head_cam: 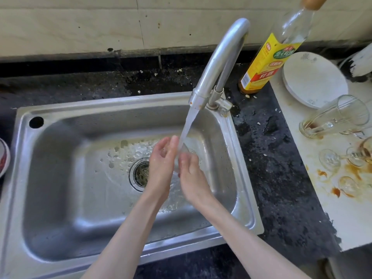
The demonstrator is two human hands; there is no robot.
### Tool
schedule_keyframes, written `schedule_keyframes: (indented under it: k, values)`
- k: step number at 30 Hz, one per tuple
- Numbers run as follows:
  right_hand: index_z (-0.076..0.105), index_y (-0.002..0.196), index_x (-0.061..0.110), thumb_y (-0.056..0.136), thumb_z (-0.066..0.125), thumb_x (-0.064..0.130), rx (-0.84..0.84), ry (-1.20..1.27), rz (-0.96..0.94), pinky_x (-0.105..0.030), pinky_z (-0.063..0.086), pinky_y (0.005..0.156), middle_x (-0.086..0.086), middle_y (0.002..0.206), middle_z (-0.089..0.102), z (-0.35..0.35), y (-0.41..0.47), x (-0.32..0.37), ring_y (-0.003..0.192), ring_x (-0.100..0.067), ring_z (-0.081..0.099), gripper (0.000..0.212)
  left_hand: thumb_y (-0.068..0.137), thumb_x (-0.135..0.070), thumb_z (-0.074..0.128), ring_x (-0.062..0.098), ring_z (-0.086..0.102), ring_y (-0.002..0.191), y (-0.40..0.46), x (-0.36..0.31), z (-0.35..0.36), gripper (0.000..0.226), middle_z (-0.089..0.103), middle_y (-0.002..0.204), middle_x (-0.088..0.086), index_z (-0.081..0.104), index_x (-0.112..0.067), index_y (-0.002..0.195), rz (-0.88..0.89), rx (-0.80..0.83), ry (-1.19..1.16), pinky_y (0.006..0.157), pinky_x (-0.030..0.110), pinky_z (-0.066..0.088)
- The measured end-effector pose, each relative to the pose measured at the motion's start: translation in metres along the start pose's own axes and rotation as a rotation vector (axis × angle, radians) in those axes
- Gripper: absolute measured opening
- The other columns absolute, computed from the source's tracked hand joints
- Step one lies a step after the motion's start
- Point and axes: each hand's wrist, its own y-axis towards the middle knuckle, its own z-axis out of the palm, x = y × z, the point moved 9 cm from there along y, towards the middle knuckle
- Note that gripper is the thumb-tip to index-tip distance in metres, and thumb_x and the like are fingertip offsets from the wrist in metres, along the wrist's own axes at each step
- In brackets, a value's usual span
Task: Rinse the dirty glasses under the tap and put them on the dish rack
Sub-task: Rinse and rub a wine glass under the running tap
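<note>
Left hand (163,158) open, right hand (190,170) curled, touching.

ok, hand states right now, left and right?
Left hand: open, fingers straight, under the tap water.
Right hand: in the stream, cannot tell if it grips anything.
</note>
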Motion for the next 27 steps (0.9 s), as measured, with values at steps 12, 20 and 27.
schedule_keyframes:
  k: [12, 20, 27]
  values:
    - [0.025, 0.141, 0.031, 0.096, 0.032, 0.053, 0.176, 0.080, -0.087, -0.028, 0.039, 0.095, 0.016, 0.128, 0.048, 0.005, 0.003, 0.007, 0.117, -0.008, 0.050, 0.051, 0.074, -0.069, 0.048, 0.025, 0.062, 0.104, -0.006, -0.001, -0.005, 0.069, 0.064, 0.112, 0.013, 0.055, -0.014, 0.115, 0.023, -0.035, -0.015, 0.095, 0.043, 0.047]
    - [0.070, 0.094, 0.011, 0.088, 0.009, 0.066, -0.044, 0.240, -0.035, -0.022, 0.041, 0.054, 0.010, 0.061, 0.063, -0.037, 0.028, 0.006, 0.059, -0.011, 0.058, 0.082, 0.091, -0.017, 0.057, -0.002, 0.054, 0.111, -0.013, -0.043, 0.003, 0.016, 0.059, 0.123, -0.001, 0.062, -0.025, 0.104, 0.410, 0.230, 0.357, 0.089, 0.013, 0.044]
    - [0.066, 0.093, 0.017, 0.101, 0.006, 0.041, 0.109, 0.231, -0.117, -0.002, 0.034, 0.048, 0.024, 0.046, 0.055, -0.040, 0.032, 0.016, 0.047, 0.014, 0.049, 0.064, 0.083, -0.027, 0.058, 0.012, 0.053, 0.098, -0.035, -0.074, -0.005, 0.024, 0.058, 0.102, 0.001, 0.070, -0.008, 0.094, 0.892, 0.091, 0.799, 0.089, 0.014, 0.038]
